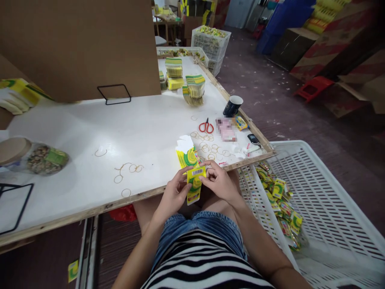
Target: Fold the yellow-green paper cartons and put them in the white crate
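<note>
Between my two hands, at the table's front edge, is a small yellow and green printed card box with a barcode near its top. My left hand pinches its left side with thumb and fingers. On the right side, my right hand grips it, thumb on the front near the barcode. Just beyond, a stack of similar yellow and green cards with white flaps lies on the table. Whether anything is inside the box I cannot tell.
Rubber bands, red-handled scissors, a dark mug and card stacks are on the white table. A jar lies left. A white basket with yellow packets stands right. A cardboard sheet rises behind.
</note>
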### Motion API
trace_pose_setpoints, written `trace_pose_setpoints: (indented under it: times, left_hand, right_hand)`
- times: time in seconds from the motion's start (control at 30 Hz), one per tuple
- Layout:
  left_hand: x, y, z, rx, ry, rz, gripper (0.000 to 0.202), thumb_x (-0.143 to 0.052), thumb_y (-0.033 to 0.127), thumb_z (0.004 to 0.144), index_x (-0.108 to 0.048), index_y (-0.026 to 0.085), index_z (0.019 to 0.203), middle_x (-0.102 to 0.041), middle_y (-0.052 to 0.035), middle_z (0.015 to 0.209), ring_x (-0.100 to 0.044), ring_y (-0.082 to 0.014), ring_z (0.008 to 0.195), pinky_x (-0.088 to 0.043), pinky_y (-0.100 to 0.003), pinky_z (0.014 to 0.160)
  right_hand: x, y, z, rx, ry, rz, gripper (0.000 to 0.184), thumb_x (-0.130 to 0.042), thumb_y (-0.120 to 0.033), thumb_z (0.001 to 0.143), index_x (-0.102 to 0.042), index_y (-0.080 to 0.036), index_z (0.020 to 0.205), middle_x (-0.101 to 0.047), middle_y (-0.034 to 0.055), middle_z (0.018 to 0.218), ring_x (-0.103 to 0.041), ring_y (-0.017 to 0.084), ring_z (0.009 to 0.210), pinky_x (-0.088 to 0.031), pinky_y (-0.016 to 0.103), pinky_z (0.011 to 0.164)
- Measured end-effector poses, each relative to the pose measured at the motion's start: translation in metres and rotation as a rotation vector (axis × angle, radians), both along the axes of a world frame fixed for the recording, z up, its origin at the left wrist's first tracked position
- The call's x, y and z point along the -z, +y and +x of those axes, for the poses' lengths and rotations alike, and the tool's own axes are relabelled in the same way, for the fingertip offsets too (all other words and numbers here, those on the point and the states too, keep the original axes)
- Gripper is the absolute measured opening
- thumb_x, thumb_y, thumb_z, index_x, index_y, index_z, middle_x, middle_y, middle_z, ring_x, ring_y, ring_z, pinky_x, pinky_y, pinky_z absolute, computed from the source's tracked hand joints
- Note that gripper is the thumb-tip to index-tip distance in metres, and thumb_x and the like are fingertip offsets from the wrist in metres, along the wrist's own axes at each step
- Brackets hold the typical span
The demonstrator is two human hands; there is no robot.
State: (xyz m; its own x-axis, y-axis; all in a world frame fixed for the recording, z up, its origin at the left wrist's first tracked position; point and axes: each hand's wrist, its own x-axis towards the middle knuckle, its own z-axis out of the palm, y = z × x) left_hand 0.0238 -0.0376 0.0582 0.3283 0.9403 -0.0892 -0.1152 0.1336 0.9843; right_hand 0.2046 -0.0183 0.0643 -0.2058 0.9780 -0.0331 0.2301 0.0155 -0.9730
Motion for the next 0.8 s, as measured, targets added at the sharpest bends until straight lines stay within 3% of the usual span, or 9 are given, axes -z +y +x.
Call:
trace_pose_setpoints:
  times: [0.2,0.33,0.47,0.57,0.63,0.67,0.73,0.8]
  left_hand:
    - [-0.001,0.002,0.001,-0.044,-0.086,-0.052,0.049,-0.066,0.029,0.084,-0.048,0.021,0.129,-0.065,-0.0123,0.123,-0.068,-0.0226,0.098,-0.056,-0.032,0.081]
    - [0.001,0.004,0.003,-0.062,-0.119,-0.06,0.051,-0.071,0.029,0.079,-0.051,0.02,0.125,-0.069,-0.011,0.117,-0.07,-0.0214,0.089,-0.057,-0.032,0.076]
    - [0.001,0.005,0.011,-0.039,-0.122,-0.069,0.052,-0.074,0.029,0.077,-0.052,0.019,0.123,-0.07,-0.0109,0.113,-0.071,-0.0222,0.089,-0.058,-0.03,0.074]
    - [0.0,0.007,0.022,0.002,-0.107,-0.036,0.051,-0.072,0.031,0.079,-0.053,0.019,0.125,-0.07,-0.0117,0.116,-0.071,-0.0228,0.092,-0.058,-0.033,0.079]
    - [0.002,0.011,0.027,-0.003,-0.058,0.056,0.048,-0.066,0.033,0.084,-0.052,0.02,0.129,-0.068,-0.0123,0.119,-0.068,-0.024,0.102,-0.055,-0.036,0.089]
    - [0.004,0.013,0.027,-0.03,-0.001,0.131,0.046,-0.062,0.033,0.087,-0.051,0.021,0.13,-0.067,-0.0126,0.122,-0.065,-0.0247,0.11,-0.051,-0.039,0.095]
    - [0.012,0.02,0.025,-0.129,0.172,0.301,0.041,-0.056,0.031,0.09,-0.052,0.022,0.13,-0.062,-0.0126,0.13,-0.055,-0.0256,0.125,-0.039,-0.045,0.109]
    - [0.024,0.027,0.019,-0.223,0.363,0.422,0.039,-0.055,0.028,0.09,-0.054,0.021,0.128,-0.059,-0.0125,0.135,-0.046,-0.027,0.134,-0.022,-0.052,0.117]
  right_hand:
    - [0.003,-0.002,-0.009,0.026,-0.031,0.036,0.032,-0.058,-0.022,0.08,-0.049,-0.021,0.11,-0.034,-0.0115,0.056,-0.036,0.009,0.05,-0.031,0.021,0.051]
    - [0.002,-0.003,-0.005,0.023,-0.035,0.064,0.029,-0.058,-0.025,0.083,-0.055,-0.02,0.111,-0.036,-0.0099,0.057,-0.038,0.009,0.051,-0.033,0.021,0.051]
    - [0.005,-0.005,0.002,0.176,0.0,0.128,0.019,-0.059,-0.034,0.086,-0.066,-0.019,0.095,-0.059,-0.0008,0.072,-0.047,0.011,0.058,-0.04,0.022,0.053]
    - [0.011,-0.007,0.007,0.229,0.155,0.09,0.022,-0.066,-0.038,0.082,-0.065,-0.019,0.094,-0.065,0.0023,0.082,-0.056,0.012,0.064,-0.045,0.023,0.055]
    - [0.015,-0.009,0.016,0.361,0.277,0.093,0.025,-0.07,-0.038,0.08,-0.062,-0.02,0.095,-0.063,-0.0008,0.075,-0.056,0.011,0.058,-0.045,0.021,0.05]
    - [0.017,-0.009,0.022,0.502,0.348,0.139,0.026,-0.071,-0.038,0.079,-0.06,-0.021,0.096,-0.062,-0.0031,0.072,-0.055,0.01,0.054,-0.044,0.02,0.049]
    - [0.023,-0.007,0.035,0.821,0.514,0.267,0.028,-0.07,-0.041,0.08,-0.054,-0.024,0.095,-0.06,-0.0057,0.072,-0.053,0.008,0.052,-0.046,0.02,0.049]
    - [0.031,-0.004,0.044,0.978,0.627,0.313,0.029,-0.066,-0.047,0.082,-0.051,-0.024,0.092,-0.061,-0.0044,0.078,-0.055,0.008,0.056,-0.047,0.021,0.053]
